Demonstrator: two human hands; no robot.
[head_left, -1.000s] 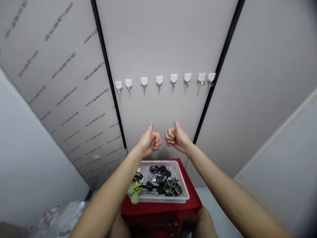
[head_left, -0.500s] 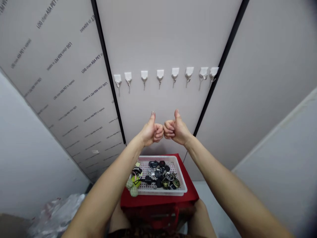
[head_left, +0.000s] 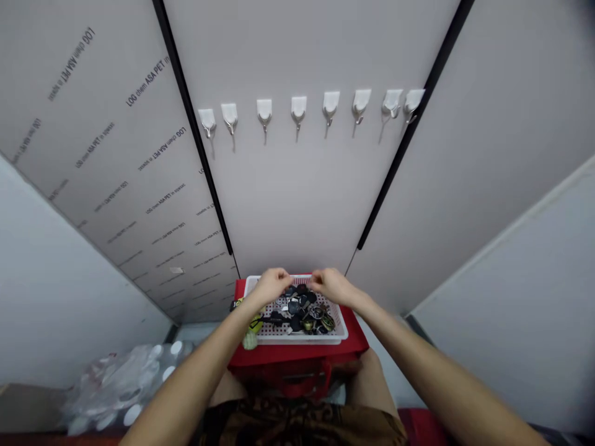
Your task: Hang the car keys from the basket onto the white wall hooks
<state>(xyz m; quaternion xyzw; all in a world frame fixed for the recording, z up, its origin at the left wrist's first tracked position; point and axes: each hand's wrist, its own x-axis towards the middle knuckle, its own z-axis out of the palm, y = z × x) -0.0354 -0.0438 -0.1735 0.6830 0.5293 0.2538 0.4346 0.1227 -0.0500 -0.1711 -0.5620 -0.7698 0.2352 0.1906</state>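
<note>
The heap of keys and fobs lies in the white perforated basket on a red stand, low against the wall. My left hand and right hand hover at its far rim, fingers curled down; I cannot tell whether they pinch anything. The rings look tangled, so I'd single out one bunch and lift slowly. Eight wall hooks sit high above.

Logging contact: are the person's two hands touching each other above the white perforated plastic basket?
Apart. Head view shows dark keys in the gap between left hand and right hand.
</note>
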